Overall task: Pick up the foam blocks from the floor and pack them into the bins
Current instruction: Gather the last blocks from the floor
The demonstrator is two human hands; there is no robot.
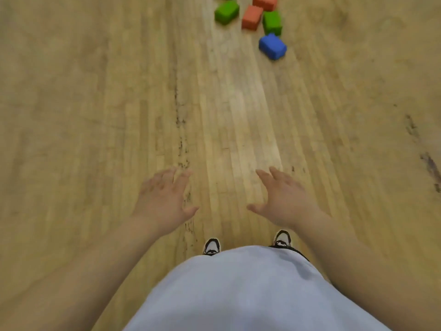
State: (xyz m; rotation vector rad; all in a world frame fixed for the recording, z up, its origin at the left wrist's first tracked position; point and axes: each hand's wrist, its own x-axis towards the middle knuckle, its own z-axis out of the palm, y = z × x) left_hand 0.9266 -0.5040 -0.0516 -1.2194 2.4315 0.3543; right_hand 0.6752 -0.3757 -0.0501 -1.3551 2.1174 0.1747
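Several foam blocks lie on the wooden floor at the top of the head view. A blue block (pixel 272 46) is nearest to me. Behind it sit a green block (pixel 272 22), an orange block (pixel 252 17), another green block (pixel 226 12) and a second orange block (pixel 265 2) cut by the top edge. My left hand (pixel 164 197) and my right hand (pixel 282 199) hang in front of my waist with fingers spread, holding nothing, far short of the blocks. No bin is in view.
Worn wooden floor (pixel 95 115) stretches all around, with dark scuff marks at the right (pixel 429 168) and along a seam (pixel 181 144). My two shoes (pixel 212 247) (pixel 282 238) show below my hands, above my light shirt.
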